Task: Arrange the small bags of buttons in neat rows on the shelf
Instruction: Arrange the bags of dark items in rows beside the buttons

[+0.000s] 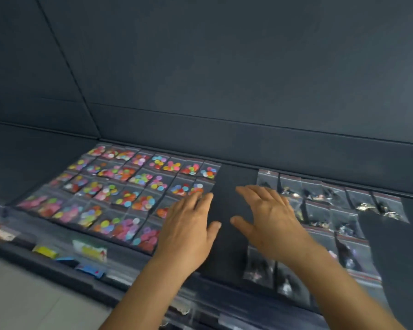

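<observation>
The job looks well advanced. On the left half of the frame, the bags of coloured buttons (119, 194) already lie flat on the dark shelf (231, 186) in about 4 rows, edges nearly touching, running from the back corner toward the front lip. Blur hides whether every bag sits square.

On the right half, the bags of dark and metallic buttons (329, 206) are less finished: the back row of about 6 is fairly even, but the rows below it thin out, and the bags at lower right overlap and sit at slightly different angles. These, I judge, are what is left to straighten. A bare strip of shelf runs between the 2 groups.

Each bag is a small rectangle whose long axis runs front to back, with the sealed strip toward the back wall and the buttons pooled at the near end. Across the frame that axis leans toward upper right on the left group and toward upper left on the right group.

The left hand (191, 225) is released, fingers straight, fingertips touching the rightmost coloured bags. The right hand (270, 217) is also released, spread flat over the dark bags, grasping nothing.
</observation>
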Demonstrator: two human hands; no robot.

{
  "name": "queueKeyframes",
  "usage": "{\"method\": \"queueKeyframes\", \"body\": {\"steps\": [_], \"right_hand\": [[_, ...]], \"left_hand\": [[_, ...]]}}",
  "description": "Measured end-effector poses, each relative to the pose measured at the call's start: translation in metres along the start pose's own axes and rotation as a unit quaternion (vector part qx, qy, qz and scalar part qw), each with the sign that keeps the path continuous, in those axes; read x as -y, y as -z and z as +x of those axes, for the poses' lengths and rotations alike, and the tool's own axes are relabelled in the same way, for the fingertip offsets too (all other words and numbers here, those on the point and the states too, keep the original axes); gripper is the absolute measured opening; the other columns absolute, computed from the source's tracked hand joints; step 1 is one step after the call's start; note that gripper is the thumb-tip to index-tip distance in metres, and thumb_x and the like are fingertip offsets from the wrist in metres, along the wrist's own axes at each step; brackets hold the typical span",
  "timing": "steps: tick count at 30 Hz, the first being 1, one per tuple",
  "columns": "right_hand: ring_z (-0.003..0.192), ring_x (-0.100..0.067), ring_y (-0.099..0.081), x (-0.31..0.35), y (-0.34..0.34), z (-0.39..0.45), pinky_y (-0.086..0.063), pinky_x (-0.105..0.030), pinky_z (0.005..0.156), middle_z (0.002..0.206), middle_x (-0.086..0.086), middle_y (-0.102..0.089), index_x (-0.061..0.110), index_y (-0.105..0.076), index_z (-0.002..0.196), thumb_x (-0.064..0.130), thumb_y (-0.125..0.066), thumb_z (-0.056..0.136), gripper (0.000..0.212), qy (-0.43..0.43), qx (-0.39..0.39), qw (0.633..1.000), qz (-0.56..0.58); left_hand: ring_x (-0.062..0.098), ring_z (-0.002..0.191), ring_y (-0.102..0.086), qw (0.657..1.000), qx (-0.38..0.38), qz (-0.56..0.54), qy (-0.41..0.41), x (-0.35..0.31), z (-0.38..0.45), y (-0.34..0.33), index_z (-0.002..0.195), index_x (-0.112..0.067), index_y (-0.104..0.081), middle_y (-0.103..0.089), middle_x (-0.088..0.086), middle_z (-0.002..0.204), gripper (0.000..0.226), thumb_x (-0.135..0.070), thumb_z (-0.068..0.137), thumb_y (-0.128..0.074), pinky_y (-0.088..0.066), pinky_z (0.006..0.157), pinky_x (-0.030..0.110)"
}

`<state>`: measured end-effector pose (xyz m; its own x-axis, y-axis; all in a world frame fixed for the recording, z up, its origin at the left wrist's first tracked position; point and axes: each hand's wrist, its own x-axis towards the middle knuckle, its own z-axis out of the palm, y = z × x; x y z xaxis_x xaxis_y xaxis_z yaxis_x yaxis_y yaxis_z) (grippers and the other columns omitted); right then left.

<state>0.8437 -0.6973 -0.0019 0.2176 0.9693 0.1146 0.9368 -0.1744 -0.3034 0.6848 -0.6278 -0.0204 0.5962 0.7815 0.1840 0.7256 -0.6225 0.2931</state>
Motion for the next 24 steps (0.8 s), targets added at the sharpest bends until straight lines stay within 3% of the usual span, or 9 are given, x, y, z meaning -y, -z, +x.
{"method": "queueKeyframes", "body": {"steps": [13,24], "right_hand": [[0.139,-0.016,-0.021,0.25,-0.093,0.032,-0.013,-0.037,0.114,0.152,0.008,-0.026,0.03,-0.023,0.146,0.051,-0.047,0.091,0.064,0.101,0.037,0.992,0.063],[0.14,-0.013,-0.021,0.398,-0.149,0.096,-0.012,-0.034,0.116,0.152,0.008,-0.027,0.028,-0.026,0.146,0.054,-0.047,0.089,0.065,0.195,0.073,0.975,0.076]], "left_hand": [[0.014,0.136,-0.02,0.995,-0.05,0.028,0.087,0.223,-0.11,0.092,0.149,-0.03,-0.014,-0.025,-0.008,0.151,0.062,-0.047,0.095,-0.042,-0.019,0.111,0.028],[0.017,0.135,-0.028,0.977,-0.103,0.042,0.18,0.357,-0.135,0.138,0.148,-0.023,-0.024,-0.032,-0.002,0.148,0.062,-0.042,0.094,-0.048,-0.02,0.112,0.028]]}}
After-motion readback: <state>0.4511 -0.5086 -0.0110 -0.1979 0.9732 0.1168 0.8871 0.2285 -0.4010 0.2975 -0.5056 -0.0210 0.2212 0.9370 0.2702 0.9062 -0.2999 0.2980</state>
